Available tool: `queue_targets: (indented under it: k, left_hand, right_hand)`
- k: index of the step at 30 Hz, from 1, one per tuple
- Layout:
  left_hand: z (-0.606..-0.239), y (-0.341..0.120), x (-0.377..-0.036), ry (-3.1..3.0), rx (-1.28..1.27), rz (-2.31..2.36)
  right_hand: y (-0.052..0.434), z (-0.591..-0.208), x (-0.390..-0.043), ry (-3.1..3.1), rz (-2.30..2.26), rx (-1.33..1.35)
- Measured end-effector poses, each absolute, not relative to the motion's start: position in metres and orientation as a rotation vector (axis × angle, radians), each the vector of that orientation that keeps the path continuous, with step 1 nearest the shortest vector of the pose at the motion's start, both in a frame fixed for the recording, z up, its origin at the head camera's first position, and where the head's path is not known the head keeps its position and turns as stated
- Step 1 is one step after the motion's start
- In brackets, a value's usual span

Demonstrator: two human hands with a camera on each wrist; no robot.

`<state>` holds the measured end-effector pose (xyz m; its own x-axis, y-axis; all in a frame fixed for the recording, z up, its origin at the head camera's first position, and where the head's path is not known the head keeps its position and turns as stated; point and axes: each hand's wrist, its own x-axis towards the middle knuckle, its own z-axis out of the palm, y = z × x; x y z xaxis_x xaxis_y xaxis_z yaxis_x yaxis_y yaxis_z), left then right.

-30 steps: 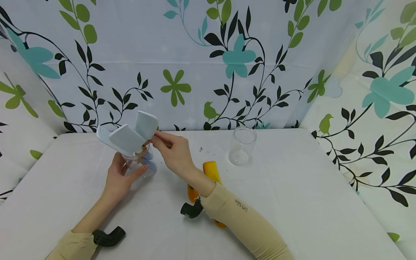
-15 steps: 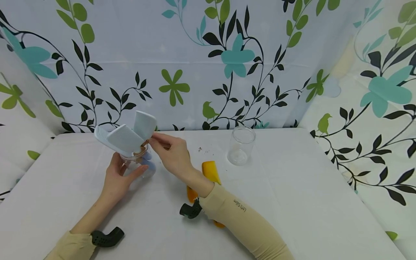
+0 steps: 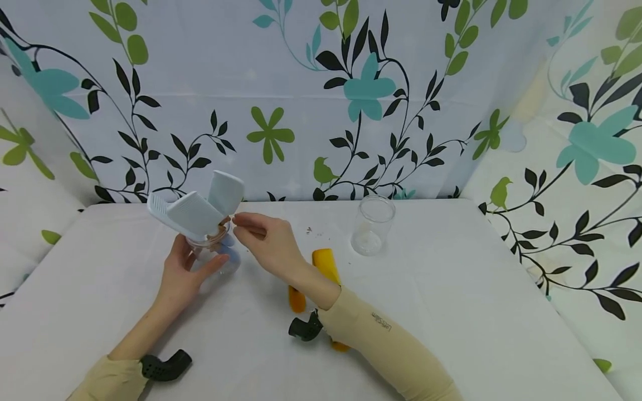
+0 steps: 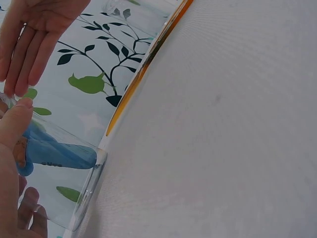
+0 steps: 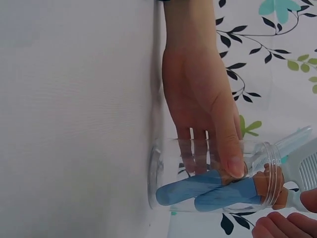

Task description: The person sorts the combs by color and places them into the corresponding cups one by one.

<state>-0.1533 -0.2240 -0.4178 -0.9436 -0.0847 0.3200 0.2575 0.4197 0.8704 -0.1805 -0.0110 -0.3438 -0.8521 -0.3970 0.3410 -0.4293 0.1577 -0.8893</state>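
My left hand (image 3: pixel 188 273) grips a clear jar (image 5: pixel 178 148) low at the table's left side, thumb and fingers round its wall. Light blue combs (image 3: pixel 195 216) stand tilted in the jar, their wide toothed heads sticking out above the rim. Inside, two blue handles (image 5: pixel 228 194) with brown patterned necks show through the wall. My right hand (image 3: pixel 268 239) is beside the rim, its fingertips and thumb slightly apart and close to the comb necks. From the left wrist view, the right fingers (image 4: pixel 29 59) look extended and loose.
Another clear jar (image 3: pixel 373 225) stands upright near the back edge, right of centre. Yellow and orange objects (image 3: pixel 326 263) lie under my right forearm, partly hidden by it. Small brown specks (image 3: pixel 309 230) are on the table. A leaf-patterned curtain (image 3: pixel 281 72) hangs behind.
My right hand has drawn back slightly from the comb necks, its fingers loosening and its forearm shifting to the right. The left hand, jar and combs hold their place.
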Motion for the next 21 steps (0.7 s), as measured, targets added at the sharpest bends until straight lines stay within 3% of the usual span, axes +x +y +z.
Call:
queue_targets:
  k: [21]
  left_hand:
    - [-0.418,-0.225,-0.154,-2.370,-0.192,-1.520]
  right_hand:
    - [0.055,-0.350,-0.177,-2.581,1.493,0.778]
